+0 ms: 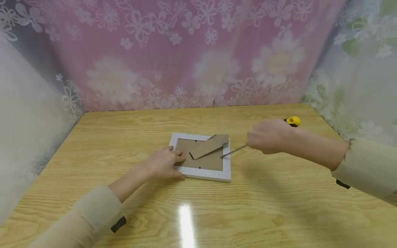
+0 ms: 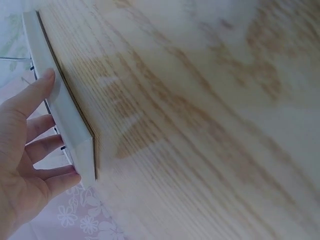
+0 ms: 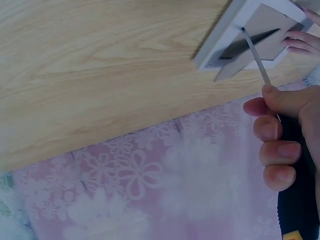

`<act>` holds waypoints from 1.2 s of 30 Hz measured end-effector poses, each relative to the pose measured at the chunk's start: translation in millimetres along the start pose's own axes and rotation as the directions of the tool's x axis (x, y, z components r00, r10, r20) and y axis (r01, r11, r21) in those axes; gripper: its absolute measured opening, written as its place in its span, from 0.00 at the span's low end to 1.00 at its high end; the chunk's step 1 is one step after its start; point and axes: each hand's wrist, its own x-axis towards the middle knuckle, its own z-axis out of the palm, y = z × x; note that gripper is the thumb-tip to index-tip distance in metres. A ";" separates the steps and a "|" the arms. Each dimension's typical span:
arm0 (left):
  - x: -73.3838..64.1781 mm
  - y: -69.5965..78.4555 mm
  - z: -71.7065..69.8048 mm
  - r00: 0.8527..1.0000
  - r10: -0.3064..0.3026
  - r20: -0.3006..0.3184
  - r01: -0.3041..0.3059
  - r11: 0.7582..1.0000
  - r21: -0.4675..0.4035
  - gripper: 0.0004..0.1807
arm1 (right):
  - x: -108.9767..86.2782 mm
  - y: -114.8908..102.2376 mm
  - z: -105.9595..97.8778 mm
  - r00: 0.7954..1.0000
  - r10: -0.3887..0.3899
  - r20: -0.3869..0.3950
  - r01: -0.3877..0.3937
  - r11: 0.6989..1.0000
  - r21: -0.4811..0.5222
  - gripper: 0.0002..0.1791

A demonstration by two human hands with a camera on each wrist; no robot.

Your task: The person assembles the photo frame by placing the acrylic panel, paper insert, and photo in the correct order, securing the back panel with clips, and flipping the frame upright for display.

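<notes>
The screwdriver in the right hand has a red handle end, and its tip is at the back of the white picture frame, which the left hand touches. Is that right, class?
Not quite: the head view shows a yellow handle end, not red. The screwdriver is in the right hand, its tip at the back of the picture frame that the left hand touches.

**Screwdriver [image 1: 235, 151] tip: contact unresolved**

Head view: my right hand [image 1: 271, 136] covers most of the black handle [image 3: 297, 195]. Whether the tip sits under or against the dark tab [image 1: 221, 157] is too small to tell. My left hand [image 1: 164, 162] hides part of the white frame [image 1: 211, 175]; the flap [image 1: 208, 147] hides some backing board [image 1: 211, 164]. Right wrist: the top edge crops the frame.
</notes>
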 end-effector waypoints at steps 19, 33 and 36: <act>1.6 -1.8 -0.2 1.000 -0.016 -0.009 0.016 0.999 -0.041 0.36 | -15.1 16.2 21.2 0.998 0.054 -0.043 -0.041 0.963 0.267 0.17; 1.6 -15.1 -3.9 0.998 0.066 -0.017 -0.066 0.998 -0.017 0.42 | -28.1 13.7 82.8 0.953 0.178 -0.244 -0.056 0.898 0.436 0.12; -1.2 -22.4 -5.7 0.994 0.103 0.023 -0.102 0.995 -0.022 0.44 | -30.7 10.2 94.1 0.940 0.191 -0.284 -0.036 0.880 0.473 0.10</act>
